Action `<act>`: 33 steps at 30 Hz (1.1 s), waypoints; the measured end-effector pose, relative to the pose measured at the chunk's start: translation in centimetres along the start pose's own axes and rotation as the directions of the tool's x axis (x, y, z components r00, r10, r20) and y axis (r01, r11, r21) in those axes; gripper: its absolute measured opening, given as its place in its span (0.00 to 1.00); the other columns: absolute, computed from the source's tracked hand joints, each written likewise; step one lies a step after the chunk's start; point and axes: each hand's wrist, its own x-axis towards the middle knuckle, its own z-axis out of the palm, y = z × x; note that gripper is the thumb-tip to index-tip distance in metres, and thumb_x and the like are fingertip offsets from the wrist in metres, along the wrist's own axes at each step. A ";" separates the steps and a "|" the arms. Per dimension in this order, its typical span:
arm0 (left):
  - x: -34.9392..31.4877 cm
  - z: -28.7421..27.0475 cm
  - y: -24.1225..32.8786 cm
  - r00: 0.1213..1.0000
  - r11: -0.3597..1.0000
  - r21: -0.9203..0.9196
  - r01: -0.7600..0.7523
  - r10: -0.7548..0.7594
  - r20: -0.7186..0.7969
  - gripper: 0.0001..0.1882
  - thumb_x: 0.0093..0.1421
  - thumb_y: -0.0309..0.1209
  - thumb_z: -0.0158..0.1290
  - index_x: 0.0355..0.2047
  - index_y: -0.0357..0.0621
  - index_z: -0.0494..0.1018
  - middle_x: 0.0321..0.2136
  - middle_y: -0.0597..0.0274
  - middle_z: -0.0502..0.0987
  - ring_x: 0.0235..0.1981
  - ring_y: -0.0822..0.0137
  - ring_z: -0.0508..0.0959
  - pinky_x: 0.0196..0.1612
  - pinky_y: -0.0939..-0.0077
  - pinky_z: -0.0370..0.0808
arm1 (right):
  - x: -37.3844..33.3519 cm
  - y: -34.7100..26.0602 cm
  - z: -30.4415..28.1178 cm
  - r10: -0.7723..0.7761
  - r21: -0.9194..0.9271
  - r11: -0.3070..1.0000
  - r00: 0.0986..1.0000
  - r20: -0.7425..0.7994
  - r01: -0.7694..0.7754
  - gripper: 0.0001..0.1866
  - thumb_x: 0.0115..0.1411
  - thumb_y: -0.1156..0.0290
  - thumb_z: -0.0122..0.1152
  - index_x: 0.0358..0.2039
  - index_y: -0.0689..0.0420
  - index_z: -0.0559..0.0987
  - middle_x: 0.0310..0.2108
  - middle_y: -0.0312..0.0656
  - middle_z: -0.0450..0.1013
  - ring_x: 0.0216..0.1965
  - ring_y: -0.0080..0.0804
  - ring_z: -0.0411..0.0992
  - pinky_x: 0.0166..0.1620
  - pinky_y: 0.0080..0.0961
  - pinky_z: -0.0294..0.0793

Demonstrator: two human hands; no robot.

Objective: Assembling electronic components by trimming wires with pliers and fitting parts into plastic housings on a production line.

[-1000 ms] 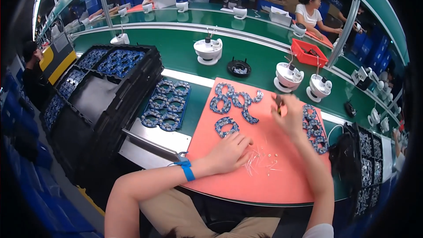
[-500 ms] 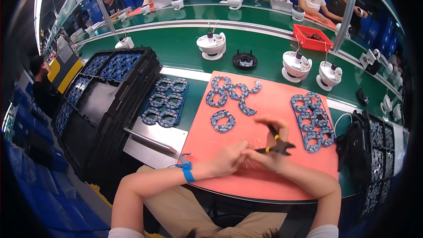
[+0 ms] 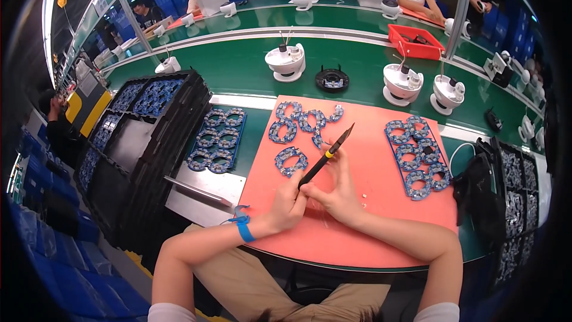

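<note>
Black cutting pliers with yellow bands (image 3: 322, 161) are held over the pink mat, jaws pointing away and to the right. My right hand (image 3: 341, 197) is closed around them, fingers near the yellow bands and thumb by the handle ends. My left hand (image 3: 288, 204), with a blue strap (image 3: 243, 226) at its wrist, is closed at the lower handle end, against the right thumb; its fingertips are partly hidden. Just beyond the hands lies a single ring-shaped blue circuit board (image 3: 280, 166). A joined cluster of similar boards (image 3: 311, 121) is farther off, partly behind the pliers.
Blue board panels lie right (image 3: 411, 156) and left (image 3: 224, 120). Black trays (image 3: 179, 137) are stacked at left beside a metal plate (image 3: 199, 209). White device housings (image 3: 285, 62), a black ring part (image 3: 332, 80) and a red bin (image 3: 415, 40) stand beyond. Small scraps (image 3: 364, 196) dot the mat.
The pliers have swung from pointing right to pointing away, up and right. Both hands have shifted slightly left, and the left hand is now at the handle end. The view has shifted slightly.
</note>
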 end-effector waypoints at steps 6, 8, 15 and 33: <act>0.3 0.2 1.7 0.962 0.971 0.000 0.240 -0.238 0.130 0.10 0.60 0.21 0.47 0.41 0.34 0.60 0.22 0.53 0.71 0.23 0.57 0.75 0.25 0.68 0.68 | 0.1 0.1 -0.1 0.168 0.303 0.933 0.980 0.108 -0.193 0.37 0.58 0.71 0.62 0.61 0.64 0.52 0.50 0.47 0.64 0.55 0.38 0.65 0.59 0.36 0.65; 0.4 0.7 1.2 0.992 0.991 0.123 -0.054 0.040 0.116 0.14 0.57 0.23 0.50 0.42 0.34 0.61 0.30 0.47 0.68 0.31 0.52 0.73 0.33 0.64 0.69 | 0.0 -0.1 -0.2 0.161 0.337 0.921 0.979 0.125 -0.195 0.34 0.60 0.73 0.59 0.61 0.63 0.52 0.49 0.46 0.64 0.52 0.34 0.67 0.56 0.33 0.67; 1.2 0.2 0.5 0.981 0.957 0.219 -0.190 0.179 0.070 0.23 0.55 0.26 0.53 0.50 0.33 0.61 0.40 0.48 0.65 0.42 0.53 0.65 0.49 0.62 0.62 | 4.1 -0.3 -2.4 -0.011 0.494 0.870 1.000 0.027 -0.004 0.25 0.67 0.65 0.46 0.59 0.65 0.58 0.41 0.42 0.70 0.41 0.28 0.71 0.46 0.26 0.72; 1.9 0.8 1.1 0.888 0.976 0.204 -0.078 -0.025 0.459 0.27 0.63 0.33 0.49 0.59 0.31 0.61 0.57 0.41 0.66 0.61 0.47 0.64 0.64 0.60 0.58 | 8.2 2.8 -7.4 0.508 0.620 0.728 0.838 -0.202 -0.292 0.24 0.68 0.51 0.42 0.49 0.62 0.65 0.39 0.50 0.74 0.43 0.41 0.75 0.48 0.33 0.71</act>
